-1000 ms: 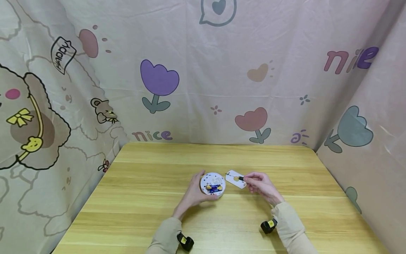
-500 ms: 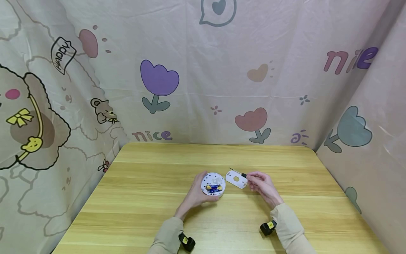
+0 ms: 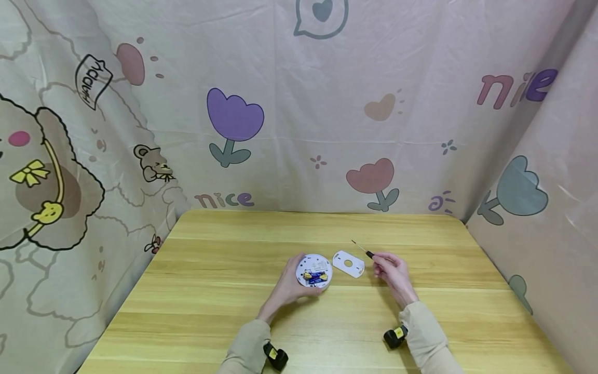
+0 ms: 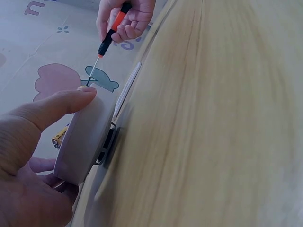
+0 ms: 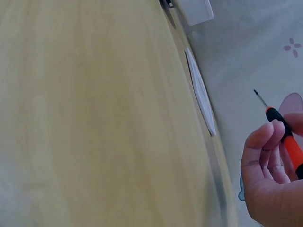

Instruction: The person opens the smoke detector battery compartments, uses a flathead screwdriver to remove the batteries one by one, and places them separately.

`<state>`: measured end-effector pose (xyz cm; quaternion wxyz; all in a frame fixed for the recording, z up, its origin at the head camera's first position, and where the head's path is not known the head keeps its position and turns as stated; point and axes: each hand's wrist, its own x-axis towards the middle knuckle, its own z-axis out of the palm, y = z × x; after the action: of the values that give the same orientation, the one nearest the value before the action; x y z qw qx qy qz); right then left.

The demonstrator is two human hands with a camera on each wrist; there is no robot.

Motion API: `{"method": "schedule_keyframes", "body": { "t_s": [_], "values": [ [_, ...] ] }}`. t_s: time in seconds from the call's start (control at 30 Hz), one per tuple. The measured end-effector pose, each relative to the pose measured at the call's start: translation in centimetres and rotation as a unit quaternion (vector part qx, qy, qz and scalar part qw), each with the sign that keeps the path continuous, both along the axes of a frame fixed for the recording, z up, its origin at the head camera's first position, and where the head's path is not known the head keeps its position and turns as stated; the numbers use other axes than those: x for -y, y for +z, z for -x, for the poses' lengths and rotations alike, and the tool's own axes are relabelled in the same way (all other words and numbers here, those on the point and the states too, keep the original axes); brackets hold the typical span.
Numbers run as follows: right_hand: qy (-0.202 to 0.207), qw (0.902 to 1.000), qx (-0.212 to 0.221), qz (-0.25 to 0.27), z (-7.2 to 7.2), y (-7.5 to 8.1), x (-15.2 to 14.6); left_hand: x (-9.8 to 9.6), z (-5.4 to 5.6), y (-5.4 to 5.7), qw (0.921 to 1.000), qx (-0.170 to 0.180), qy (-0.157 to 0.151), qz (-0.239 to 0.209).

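My left hand (image 3: pixel 288 283) grips a round white plastic device (image 3: pixel 314 264) by its rim, thumb on the near side and fingers on the far side. Blue-and-yellow batteries (image 3: pixel 315 278) show in its upturned face, and one yellow battery end (image 4: pixel 58 138) sticks up in the left wrist view. A dark bracket juts from its underside, close over the table. In my right hand (image 3: pixel 391 272) a thin screwdriver (image 5: pixel 287 136) with an orange and black handle is pinched, its tip pointing up and to the left. Between the hands lies a flat white plate (image 3: pixel 348 264) with a round hole.
The wooden table (image 3: pixel 210 291) reaches back to a printed curtain (image 3: pixel 289 104), which also hangs along both sides. Black wrist cameras (image 3: pixel 275 357) are strapped at both cuffs.
My right hand has drawn the screwdriver away to the right, off the white plate, and its shaft now points more upward. The left hand and the device have barely shifted.
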<state>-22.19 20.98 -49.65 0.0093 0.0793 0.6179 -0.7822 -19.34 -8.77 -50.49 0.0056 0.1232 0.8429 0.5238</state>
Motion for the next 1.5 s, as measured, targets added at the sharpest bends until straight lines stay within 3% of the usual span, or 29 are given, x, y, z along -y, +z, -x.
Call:
{"method": "schedule_keyframes", "body": {
  "t_s": [0.5, 0.9, 1.5],
  "values": [
    [-0.068, 0.9972, 0.022, 0.023, 0.3, -0.5, -0.8, 0.0, 0.1, 0.0, 1.0000, 0.004, 0.001, 0.008],
    [-0.077, 0.9961, 0.033, 0.027, 0.2, -0.6, -1.5, 0.2, 0.2, 0.0, 1.0000, 0.007, 0.000, 0.006],
    [-0.046, 0.9884, 0.066, -0.129, 0.5, -0.2, -1.8, 0.2, 0.3, -0.2, 1.0000, 0.002, -0.002, 0.007]
  ]
}}
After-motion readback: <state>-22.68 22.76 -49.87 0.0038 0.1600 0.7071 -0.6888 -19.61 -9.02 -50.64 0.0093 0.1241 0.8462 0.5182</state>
